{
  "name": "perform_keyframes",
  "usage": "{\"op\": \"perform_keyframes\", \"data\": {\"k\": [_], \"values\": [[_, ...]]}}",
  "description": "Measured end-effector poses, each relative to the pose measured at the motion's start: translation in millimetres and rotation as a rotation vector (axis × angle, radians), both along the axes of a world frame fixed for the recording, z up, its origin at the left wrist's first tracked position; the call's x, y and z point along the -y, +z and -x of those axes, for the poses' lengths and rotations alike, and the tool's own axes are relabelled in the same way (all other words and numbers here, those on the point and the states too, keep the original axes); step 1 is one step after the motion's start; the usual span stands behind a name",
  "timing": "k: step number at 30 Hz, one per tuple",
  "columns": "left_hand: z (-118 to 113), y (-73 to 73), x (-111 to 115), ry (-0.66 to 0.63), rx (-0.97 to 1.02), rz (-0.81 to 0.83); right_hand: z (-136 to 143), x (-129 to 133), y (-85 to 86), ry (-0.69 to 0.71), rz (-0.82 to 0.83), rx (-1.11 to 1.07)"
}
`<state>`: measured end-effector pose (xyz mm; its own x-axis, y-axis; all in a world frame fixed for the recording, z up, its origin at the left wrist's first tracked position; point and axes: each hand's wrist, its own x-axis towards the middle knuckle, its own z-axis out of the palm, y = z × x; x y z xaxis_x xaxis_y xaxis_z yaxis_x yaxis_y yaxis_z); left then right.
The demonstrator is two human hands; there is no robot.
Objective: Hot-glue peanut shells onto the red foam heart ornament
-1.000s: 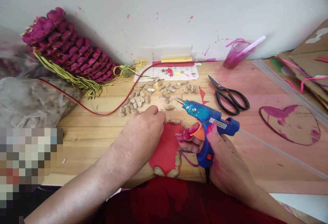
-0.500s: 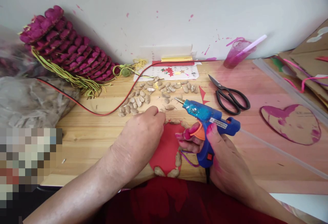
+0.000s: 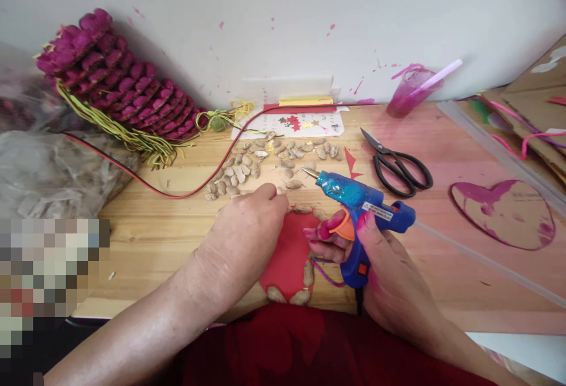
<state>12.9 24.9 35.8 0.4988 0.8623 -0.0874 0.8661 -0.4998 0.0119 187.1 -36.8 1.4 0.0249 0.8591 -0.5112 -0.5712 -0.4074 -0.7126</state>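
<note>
In the head view, the right hand (image 3: 391, 277) gripped a blue glue gun (image 3: 351, 191), its fingers wrapped about the handle and orange trigger (image 3: 344, 225). The gun was held above the table (image 3: 163, 244), its metal nozzle aimed up and to the left of the view, near the loose peanuts (image 3: 241, 172). A long pale stick (image 3: 469, 253) ran out behind it.

The left hand (image 3: 245, 230) was over the upper left part of a red sheet (image 3: 289, 250), its fingers curled together; whether they pinched anything could not be told, since the hand itself hid their tips. The red sheet lay on the table, close in front of the person, with edging peanuts (image 3: 308, 274) along the visible parts of its rim.

Black-handled scissors (image 3: 400, 168) lay beyond the gun, blades parted, and a painted cardboard heart (image 3: 504, 215) lay farther right. A pink-stained cup (image 3: 409, 97) stood by the wall (image 3: 283, 15). A red-and-black cord (image 3: 190, 195) curved around the loose peanuts.
</note>
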Motion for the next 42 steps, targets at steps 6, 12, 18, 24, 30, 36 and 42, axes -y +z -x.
{"op": "perform_keyframes", "data": {"k": [6,12,18,24,30,36,42], "values": [[16.0,-6.0,-2.7,0.015,0.248,-0.024,0.9,0.2,-1.4,-0.018,-0.032,0.040],[30.5,-16.1,0.3,0.077,0.489,-0.031,0.8,-2.1,-2.2,-0.050,0.018,0.087],[29.2,-19.4,6.2,0.088,0.516,0.003,0.9,-1.2,-1.7,-0.055,0.005,0.082],[23.9,-20.5,7.8,0.108,0.504,-0.010,1.2,-1.5,0.5,-0.058,0.036,0.083],[19.0,-21.0,6.4,0.123,0.462,-0.041,1.3,-2.1,0.4,-0.043,0.026,0.073],[18.2,-19.6,7.4,0.115,0.443,-0.044,1.2,-0.9,0.4,-0.050,0.003,0.079],[16.6,-18.1,8.0,0.106,0.404,-0.074,2.0,-2.6,1.4,-0.061,0.014,0.073]]}}
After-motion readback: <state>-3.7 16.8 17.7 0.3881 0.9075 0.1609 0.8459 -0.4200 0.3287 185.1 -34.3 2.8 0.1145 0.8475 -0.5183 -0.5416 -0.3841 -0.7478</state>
